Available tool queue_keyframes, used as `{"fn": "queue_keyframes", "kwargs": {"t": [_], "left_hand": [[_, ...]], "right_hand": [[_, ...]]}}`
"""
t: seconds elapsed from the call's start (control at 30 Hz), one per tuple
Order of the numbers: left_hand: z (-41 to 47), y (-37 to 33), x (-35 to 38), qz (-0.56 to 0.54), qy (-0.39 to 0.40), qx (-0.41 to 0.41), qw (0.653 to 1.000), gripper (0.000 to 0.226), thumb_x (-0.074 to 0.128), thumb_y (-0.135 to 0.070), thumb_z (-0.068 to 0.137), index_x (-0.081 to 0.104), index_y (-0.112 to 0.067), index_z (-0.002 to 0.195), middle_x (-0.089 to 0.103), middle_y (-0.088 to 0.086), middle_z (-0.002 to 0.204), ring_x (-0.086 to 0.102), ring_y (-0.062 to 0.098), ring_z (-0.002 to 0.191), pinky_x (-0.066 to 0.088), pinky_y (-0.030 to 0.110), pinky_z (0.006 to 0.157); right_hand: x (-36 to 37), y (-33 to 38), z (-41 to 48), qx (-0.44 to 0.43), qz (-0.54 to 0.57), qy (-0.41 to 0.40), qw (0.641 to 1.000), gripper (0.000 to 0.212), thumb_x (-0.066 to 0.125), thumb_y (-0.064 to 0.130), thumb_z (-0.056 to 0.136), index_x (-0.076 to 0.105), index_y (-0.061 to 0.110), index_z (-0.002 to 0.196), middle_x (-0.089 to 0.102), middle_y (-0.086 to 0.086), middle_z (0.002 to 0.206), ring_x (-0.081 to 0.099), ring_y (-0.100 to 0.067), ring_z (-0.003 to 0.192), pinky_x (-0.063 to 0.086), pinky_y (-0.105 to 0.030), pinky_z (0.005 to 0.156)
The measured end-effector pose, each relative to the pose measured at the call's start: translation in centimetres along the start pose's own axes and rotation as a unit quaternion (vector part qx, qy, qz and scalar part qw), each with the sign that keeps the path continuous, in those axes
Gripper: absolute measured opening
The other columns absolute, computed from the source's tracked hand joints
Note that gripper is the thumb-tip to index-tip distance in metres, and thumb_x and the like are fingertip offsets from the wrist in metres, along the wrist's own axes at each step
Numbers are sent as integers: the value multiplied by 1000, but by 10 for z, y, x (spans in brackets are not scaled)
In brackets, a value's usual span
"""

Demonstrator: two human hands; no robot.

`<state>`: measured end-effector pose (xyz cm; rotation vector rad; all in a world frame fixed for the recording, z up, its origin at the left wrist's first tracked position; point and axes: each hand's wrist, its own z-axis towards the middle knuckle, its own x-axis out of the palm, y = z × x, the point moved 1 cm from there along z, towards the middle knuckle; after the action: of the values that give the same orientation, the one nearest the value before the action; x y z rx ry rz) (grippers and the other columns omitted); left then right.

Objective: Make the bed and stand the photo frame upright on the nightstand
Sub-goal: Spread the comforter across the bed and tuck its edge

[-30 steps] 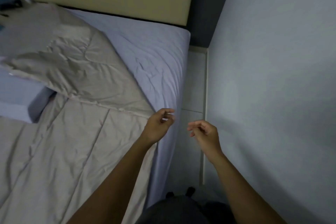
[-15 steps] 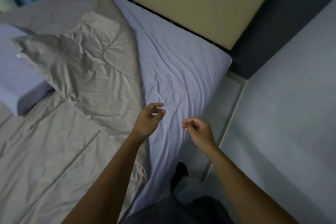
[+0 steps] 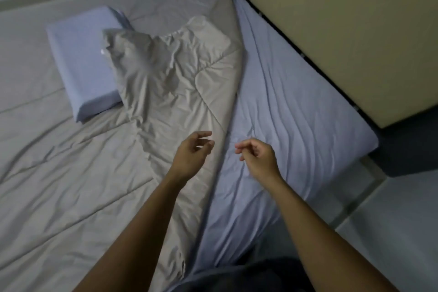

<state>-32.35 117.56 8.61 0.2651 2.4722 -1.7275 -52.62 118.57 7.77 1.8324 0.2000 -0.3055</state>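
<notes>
My left hand (image 3: 193, 155) hangs just above the beige quilted comforter (image 3: 166, 92), near its turned-back edge. Its fingers (image 3: 203, 134) are apart and loosely bent, and they hold nothing. My right hand (image 3: 259, 160) hovers beside it over the pale lavender fitted sheet (image 3: 284, 106). Its fingers (image 3: 244, 147) are curled inward, relaxed, with nothing between them. The two hands are near each other but do not touch.

The comforter covers the left part of the bed (image 3: 365, 147). One corner is folded back on itself in a rumpled heap, and this leaves the wrinkled sheet bare from the fold to the tan padded headboard (image 3: 331, 19) on the right. A lavender rectangular pillow (image 3: 78, 59) lies on top of the comforter to the left of the heap, with the folded corner draped over its near side. Past the mattress corner on the right is the pale tiled floor (image 3: 391, 232).
</notes>
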Motion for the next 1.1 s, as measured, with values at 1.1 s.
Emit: {"fn": "queue_keyframes", "kwargs": {"t": [1.1], "left_hand": [[326,206,-106,61,-362,-209,906,60,44,-52,77,57,-17,124,71,13,107,64,36,101,46,39,87]], "right_hand": [[314,-51,452,-227,-137,176,948,44,56,3,80,66,24,116,64,0,109,61,-13,94,47,-13,86]]}}
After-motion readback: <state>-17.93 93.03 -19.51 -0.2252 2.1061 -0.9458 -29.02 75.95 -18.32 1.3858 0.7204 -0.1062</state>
